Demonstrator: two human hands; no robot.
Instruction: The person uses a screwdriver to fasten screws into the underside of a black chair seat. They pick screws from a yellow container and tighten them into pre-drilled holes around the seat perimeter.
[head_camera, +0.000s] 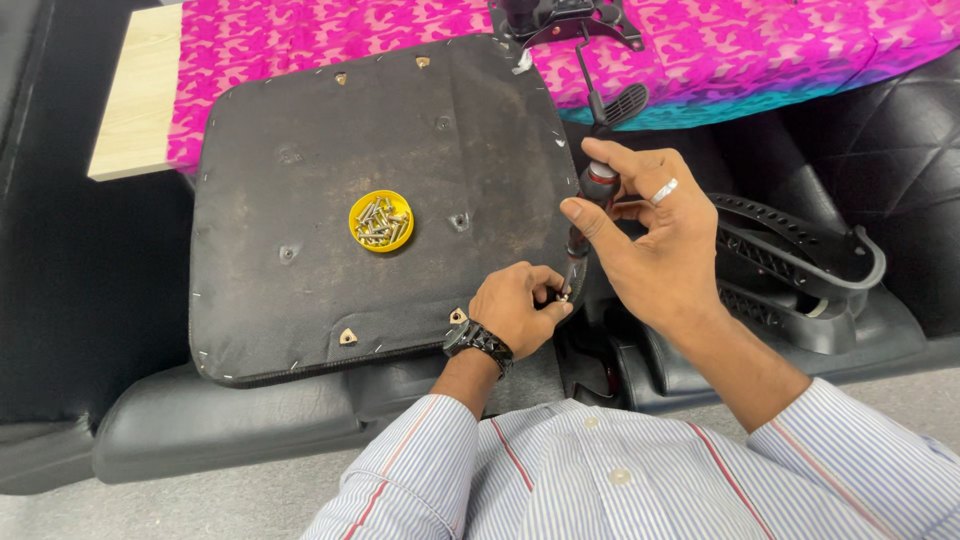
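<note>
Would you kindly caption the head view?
Right hand turns a screwdriver while left hand steadies the screw at the seat base edge.

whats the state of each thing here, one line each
seat base: upside down, flat, staples along its edge
yellow cup: upright, open, holding screws
screwdriver: upright, tip down at the seat's right edge
right hand: gripping the screwdriver handle
left hand: pinching at the screwdriver tip
plastic armrest: loose, lying on its side
pink cloth: spread flat

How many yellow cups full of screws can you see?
1. The yellow cup sits on the middle of the black chair-seat underside, left of both hands. Others could be hidden outside the picture.
</note>
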